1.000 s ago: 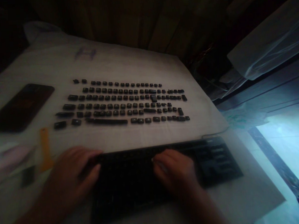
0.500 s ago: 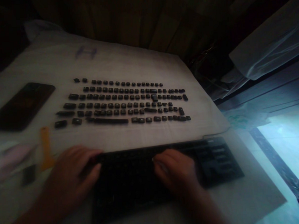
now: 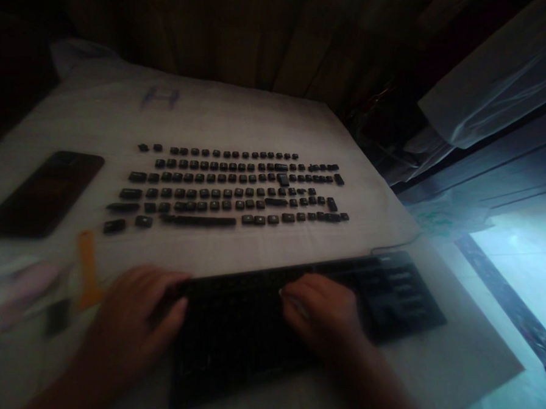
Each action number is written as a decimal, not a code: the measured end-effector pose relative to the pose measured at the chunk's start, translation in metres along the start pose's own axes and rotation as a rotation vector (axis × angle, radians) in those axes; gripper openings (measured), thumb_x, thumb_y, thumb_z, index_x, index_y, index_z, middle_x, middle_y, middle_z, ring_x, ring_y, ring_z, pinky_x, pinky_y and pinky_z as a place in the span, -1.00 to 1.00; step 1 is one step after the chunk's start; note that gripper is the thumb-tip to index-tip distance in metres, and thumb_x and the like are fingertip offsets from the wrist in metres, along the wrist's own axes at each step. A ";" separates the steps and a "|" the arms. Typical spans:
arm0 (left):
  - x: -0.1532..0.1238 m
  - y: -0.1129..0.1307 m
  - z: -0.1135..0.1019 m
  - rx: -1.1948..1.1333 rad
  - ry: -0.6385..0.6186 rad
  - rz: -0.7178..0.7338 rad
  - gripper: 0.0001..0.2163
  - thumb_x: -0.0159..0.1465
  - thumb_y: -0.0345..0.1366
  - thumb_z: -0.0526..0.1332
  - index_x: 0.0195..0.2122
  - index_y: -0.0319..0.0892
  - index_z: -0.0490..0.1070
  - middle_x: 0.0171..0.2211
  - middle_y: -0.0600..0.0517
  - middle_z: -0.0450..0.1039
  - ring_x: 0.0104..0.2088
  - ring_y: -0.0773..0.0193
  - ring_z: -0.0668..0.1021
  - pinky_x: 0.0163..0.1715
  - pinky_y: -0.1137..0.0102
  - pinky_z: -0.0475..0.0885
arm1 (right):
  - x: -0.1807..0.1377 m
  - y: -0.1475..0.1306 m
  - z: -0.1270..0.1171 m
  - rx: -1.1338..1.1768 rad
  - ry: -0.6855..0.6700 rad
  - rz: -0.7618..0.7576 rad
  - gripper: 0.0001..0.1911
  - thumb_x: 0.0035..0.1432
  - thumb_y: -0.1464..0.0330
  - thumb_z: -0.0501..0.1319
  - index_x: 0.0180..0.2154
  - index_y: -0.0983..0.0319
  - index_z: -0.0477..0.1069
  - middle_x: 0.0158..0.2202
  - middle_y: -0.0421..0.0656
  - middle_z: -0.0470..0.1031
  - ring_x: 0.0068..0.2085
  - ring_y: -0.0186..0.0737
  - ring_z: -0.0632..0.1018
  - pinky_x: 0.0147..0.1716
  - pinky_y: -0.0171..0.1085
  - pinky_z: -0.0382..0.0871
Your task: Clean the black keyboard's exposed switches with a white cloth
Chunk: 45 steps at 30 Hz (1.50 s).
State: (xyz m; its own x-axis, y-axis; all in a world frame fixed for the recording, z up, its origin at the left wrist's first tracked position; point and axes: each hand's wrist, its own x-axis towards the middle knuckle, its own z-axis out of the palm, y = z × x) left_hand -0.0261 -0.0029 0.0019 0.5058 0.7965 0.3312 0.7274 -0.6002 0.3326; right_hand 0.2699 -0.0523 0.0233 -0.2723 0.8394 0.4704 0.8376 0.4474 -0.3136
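Observation:
A black keyboard base (image 3: 234,328) lies slantwise at the front of the white-covered table, most of its keys off it. At its upper left corner, my left hand (image 3: 136,315) grips the edge between thumb and fingers. My right hand (image 3: 321,306) is over the middle of the base, its fingers curled in a pinch. A pale spot shows at the fingertips; whether it is a nail or a small object is too blurred to tell. Beyond the base, loose black keycaps (image 3: 226,179) lie in several rows, with the long space bar (image 3: 203,221) in the nearest one.
A dark phone (image 3: 43,192) lies at the left. Near my left hand are an orange scraper-like tool (image 3: 88,269), a small dark piece (image 3: 58,317) and a blurred pink item (image 3: 30,284). A cable (image 3: 394,245) runs off the right edge, by a clear plastic bag (image 3: 451,213).
The view has shifted slightly, so the items on the left appear a little further right. Both hands keep the same hold and place on the keyboard.

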 end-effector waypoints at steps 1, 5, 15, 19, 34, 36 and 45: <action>0.000 0.000 0.000 0.006 -0.009 0.009 -0.77 0.31 -0.18 0.11 -0.07 -0.10 0.40 -0.24 -0.04 0.52 -0.19 0.08 0.55 -0.16 0.18 0.47 | 0.000 0.000 0.000 0.001 0.002 0.001 -0.78 0.20 0.51 0.13 -0.43 0.27 0.51 -0.52 -0.14 0.53 -0.50 -0.24 0.54 -0.49 -0.31 0.44; 0.001 0.000 -0.001 0.023 -0.008 -0.006 -0.77 0.30 -0.17 0.12 -0.10 -0.10 0.42 -0.25 -0.04 0.53 -0.20 0.07 0.56 -0.17 0.17 0.48 | 0.000 -0.001 -0.001 0.013 0.000 0.026 -0.79 0.21 0.51 0.14 -0.41 0.28 0.51 -0.51 -0.14 0.53 -0.49 -0.23 0.54 -0.47 -0.31 0.44; 0.002 0.000 -0.001 -0.011 -0.014 -0.012 -0.77 0.29 -0.17 0.12 -0.09 -0.09 0.42 -0.25 -0.02 0.54 -0.21 0.09 0.57 -0.17 0.18 0.48 | 0.000 0.000 0.000 0.022 0.000 0.031 -0.80 0.18 0.52 0.15 -0.43 0.29 0.52 -0.52 -0.13 0.52 -0.50 -0.22 0.53 -0.49 -0.30 0.42; 0.002 0.000 0.000 0.006 0.009 -0.012 -0.77 0.31 -0.16 0.10 -0.08 -0.08 0.40 -0.24 -0.03 0.53 -0.21 0.07 0.57 -0.17 0.16 0.47 | 0.000 -0.001 -0.001 0.030 -0.012 0.040 -0.79 0.18 0.52 0.15 -0.44 0.29 0.52 -0.52 -0.13 0.51 -0.50 -0.22 0.53 -0.50 -0.29 0.42; 0.006 0.003 -0.002 -0.023 0.059 -0.012 -0.77 0.29 -0.11 0.11 -0.15 -0.07 0.44 -0.31 0.01 0.56 -0.29 0.10 0.59 -0.25 0.20 0.48 | -0.001 0.003 -0.005 0.122 0.012 0.079 -0.83 0.17 0.52 0.16 -0.41 0.26 0.50 -0.52 -0.16 0.52 -0.50 -0.25 0.53 -0.50 -0.31 0.42; 0.005 0.003 -0.003 -0.019 0.052 -0.029 -0.76 0.28 -0.10 0.11 -0.15 -0.06 0.44 -0.30 0.01 0.55 -0.27 0.10 0.58 -0.23 0.20 0.48 | -0.001 0.007 -0.008 0.135 0.042 0.102 -0.84 0.15 0.52 0.17 -0.41 0.25 0.50 -0.52 -0.17 0.53 -0.49 -0.26 0.55 -0.48 -0.31 0.43; 0.000 -0.001 -0.004 0.013 -0.053 -0.056 -0.74 0.28 -0.14 0.12 -0.12 -0.12 0.48 -0.23 -0.05 0.56 -0.18 0.06 0.57 -0.14 0.18 0.48 | -0.002 0.018 -0.017 0.148 0.062 0.152 -0.83 0.11 0.53 0.17 -0.44 0.21 0.48 -0.54 -0.21 0.52 -0.51 -0.29 0.54 -0.51 -0.33 0.41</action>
State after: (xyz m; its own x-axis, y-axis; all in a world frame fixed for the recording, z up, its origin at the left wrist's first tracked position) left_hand -0.0290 -0.0022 0.0051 0.4875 0.8319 0.2651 0.7610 -0.5536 0.3382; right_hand 0.2935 -0.0510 0.0313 -0.1144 0.8823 0.4565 0.7867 0.3611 -0.5007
